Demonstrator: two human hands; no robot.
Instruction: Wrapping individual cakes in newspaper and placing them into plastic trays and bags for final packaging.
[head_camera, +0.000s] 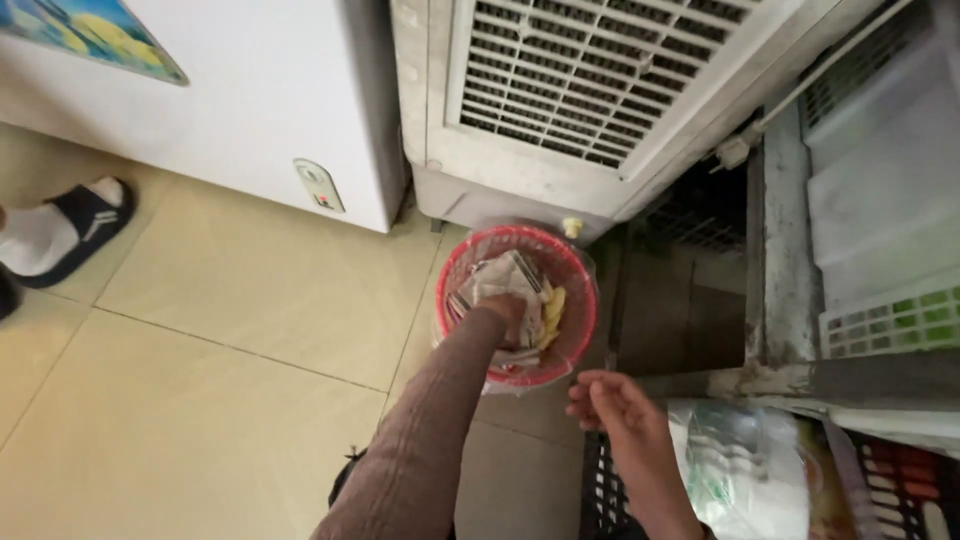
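With your left hand (507, 308) closed on the crumpled paper (497, 278), press straight down inside the red bin (460, 262), keeping your loosely spread right hand (610, 403) clear.

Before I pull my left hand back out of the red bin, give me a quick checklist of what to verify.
1. Left hand position: inside the red waste bin, on the crumpled paper. Ok.
2. Left hand grip: cannot tell whether the fingers are closed on anything.
3. Right hand: free, open, beside the bin rim, holding nothing. Ok.
4. Clear liner bag: folded over the rim, but loose at the right. Not ok; it may lift with the hand.
5. Bin stance: upright on the tiled floor, against the air cooler. Ok.
6. Bystander's sandalled foot: well away at the left. Ok.
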